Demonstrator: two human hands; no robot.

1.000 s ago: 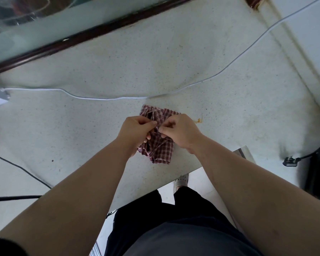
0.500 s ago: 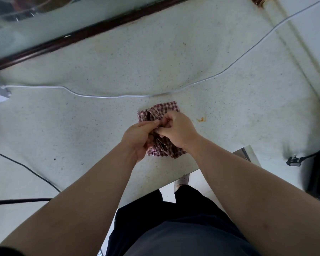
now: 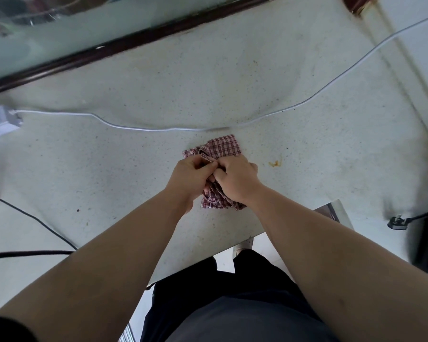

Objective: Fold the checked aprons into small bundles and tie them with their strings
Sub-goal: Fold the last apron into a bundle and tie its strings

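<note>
A red and white checked apron (image 3: 223,147) lies folded into a small bundle on the speckled pale table (image 3: 158,82), near its front edge. My left hand (image 3: 188,177) and my right hand (image 3: 235,178) sit close together over the middle of the bundle. Both pinch a checked string of the apron at the top of the bundle, fingertips nearly touching. The lower part of the bundle shows between my wrists; the middle is hidden under my hands.
A white cable (image 3: 158,128) crosses the table behind the bundle from a white power strip (image 3: 0,122) at the left edge. A black cable (image 3: 35,219) lies at the left. A small orange stain (image 3: 275,163) marks the table to the right. A black plug (image 3: 397,222) lies at the right.
The bundle has turned and shifted slightly away from me. My hands have closed in over its middle and now pinch the string closer together.
</note>
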